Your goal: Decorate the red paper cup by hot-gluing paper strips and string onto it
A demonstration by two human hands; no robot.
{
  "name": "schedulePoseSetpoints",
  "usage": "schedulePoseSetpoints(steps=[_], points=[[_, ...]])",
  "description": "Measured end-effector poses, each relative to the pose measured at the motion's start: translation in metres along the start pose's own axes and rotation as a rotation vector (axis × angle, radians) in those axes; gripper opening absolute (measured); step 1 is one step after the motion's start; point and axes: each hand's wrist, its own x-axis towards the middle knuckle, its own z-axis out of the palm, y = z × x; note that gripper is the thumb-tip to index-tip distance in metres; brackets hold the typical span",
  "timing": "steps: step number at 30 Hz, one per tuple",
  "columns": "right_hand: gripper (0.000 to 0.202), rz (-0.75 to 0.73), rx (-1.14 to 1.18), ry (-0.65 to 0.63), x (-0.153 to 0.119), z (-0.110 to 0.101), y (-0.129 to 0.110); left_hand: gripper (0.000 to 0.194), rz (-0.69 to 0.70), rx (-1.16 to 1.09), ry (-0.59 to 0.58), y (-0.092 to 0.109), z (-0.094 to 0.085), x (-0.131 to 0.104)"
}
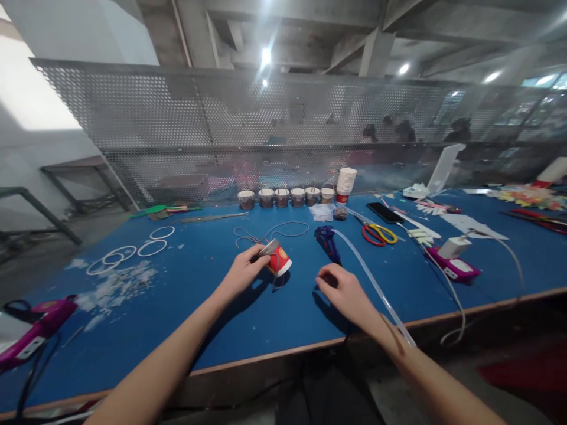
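My left hand grips a red paper cup, tilted on its side above the blue table. Grey-brown cord is wound on part of the cup, and a loose length curls over the table behind it. To the right, my right hand hovers with its fingers curled in toward the thumb; whatever they pinch, if anything, is too small to make out. Just beyond that hand lies a dark blue glue gun, with a long clear glue stick running from it toward my right forearm.
Along the back stand several cord-wrapped cups and a stack of paper cups. Scissors, a phone and a purple power strip lie right. White rings and another purple strip are left. A perforated metal screen rises behind.
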Motion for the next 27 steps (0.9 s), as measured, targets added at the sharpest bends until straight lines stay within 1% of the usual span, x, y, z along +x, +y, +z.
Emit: schedulePoseSetpoints(steps=[2,3,5,7,9,11,15,19,22,25,27], points=[[0.011,-0.056,0.059,-0.021,0.001,0.015,-0.02,0.022,0.015,0.026,-0.019,0.003,0.004,-0.004],[0.01,-0.077,0.065,-0.004,0.004,0.021,-0.028,0.022,0.024,0.041,-0.036,0.005,0.006,-0.006],[0.008,-0.099,0.025,0.035,0.011,0.031,-0.041,0.024,0.043,0.076,-0.082,0.007,0.009,-0.011],[0.008,-0.114,-0.072,0.074,0.016,0.038,-0.047,0.026,0.064,0.116,-0.119,0.008,0.011,-0.015],[0.009,-0.139,-0.154,0.092,0.018,0.043,-0.047,0.028,0.082,0.144,-0.142,0.008,0.011,-0.018],[0.012,-0.168,-0.169,0.083,0.017,0.045,-0.044,0.028,0.095,0.154,-0.162,0.008,0.011,-0.019],[0.016,-0.161,-0.082,0.085,0.011,0.044,-0.039,0.026,0.101,0.156,-0.2,0.01,0.009,-0.021],[0.016,-0.143,0.018,0.145,0.007,0.041,-0.037,0.023,0.08,0.184,-0.221,0.011,0.01,-0.022],[0.013,-0.127,0.078,0.184,0.005,0.042,-0.033,0.024,0.052,0.195,-0.232,0.011,0.01,-0.023],[0.009,-0.074,0.163,0.177,0.004,0.044,-0.03,0.025,0.051,0.205,-0.243,0.011,0.01,-0.024],[0.008,-0.077,0.189,0.163,0.004,0.044,-0.029,0.025,0.069,0.216,-0.254,0.011,0.01,-0.024]])
